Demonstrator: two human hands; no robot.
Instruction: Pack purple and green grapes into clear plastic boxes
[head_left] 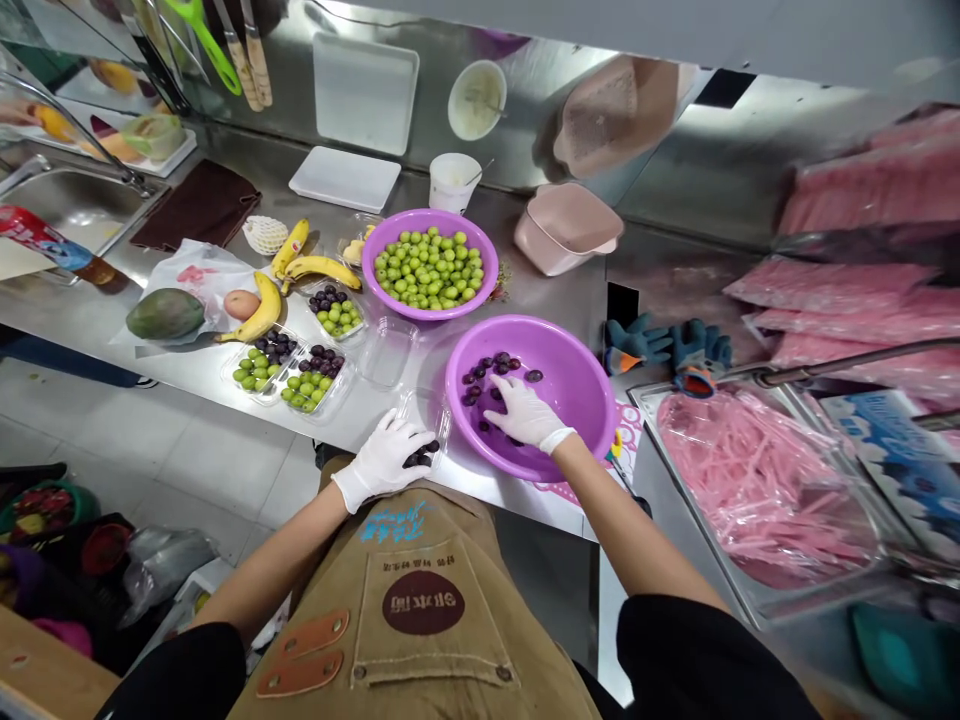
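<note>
Dark grapes (534, 376): a loose scatter on the floor of the near tub (574, 390), purple, mostly toward its left side. A few more under the left hand. Steel table (540, 298) throughout.

Right hand (525, 412), white glove, reaches over the near rim into the tub, down among the grapes. Fingers parted; a grape shows by the thumb gap. Cannot tell whether the grip has hold of it.

Left hand (390, 452), also gloved, lies at the near box (441, 420), clear, at the table's front edge. Dark grapes show at its fingertips. Grip half hidden: cannot tell if grasping or released.

Behind the near box, a second clear box (391, 352). Left of that, three filled boxes (343, 384), each with dark and green fruit side by side.

Far tub (427, 313), also purple: heaped green grapes (429, 268). Bananas (319, 268) left of it; mango (165, 313) farther left. Pink bin (551, 240) to its right.
</note>
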